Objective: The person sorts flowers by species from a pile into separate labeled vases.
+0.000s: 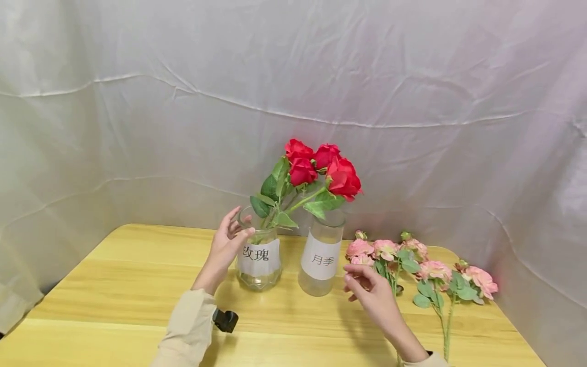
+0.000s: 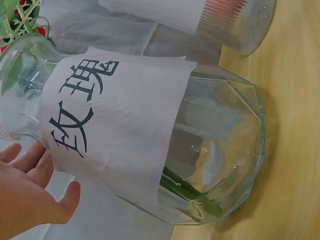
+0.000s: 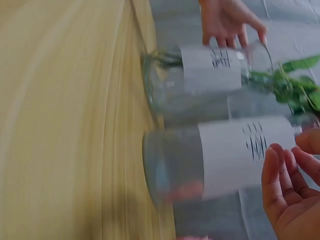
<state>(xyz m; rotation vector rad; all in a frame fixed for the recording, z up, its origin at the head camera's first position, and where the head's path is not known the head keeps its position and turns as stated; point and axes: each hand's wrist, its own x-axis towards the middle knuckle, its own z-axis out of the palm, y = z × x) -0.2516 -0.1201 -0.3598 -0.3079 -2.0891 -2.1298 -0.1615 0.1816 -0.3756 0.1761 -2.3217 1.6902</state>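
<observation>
Several red roses (image 1: 343,178) with green leaves lean to the right in a faceted glass vase (image 1: 259,280), which wears a white paper label (image 2: 120,120). My left hand (image 1: 224,246) is at the left side of that vase's neck, its fingers close against the glass and its thumb apart in the left wrist view. Beside it stands a taller, straight glass vase (image 1: 316,287) with its own white label. Just right of this second vase is my right hand (image 1: 373,294), fingers loosely bent and nothing held. Pink flowers (image 1: 385,250) lie beyond it.
More pink flowers (image 1: 479,281) lie at the right on the wooden table (image 1: 137,285), their stems (image 1: 447,331) pointing to the front edge. A grey cloth (image 1: 183,127) hangs behind the table. A black device (image 1: 225,321) sits at my left wrist.
</observation>
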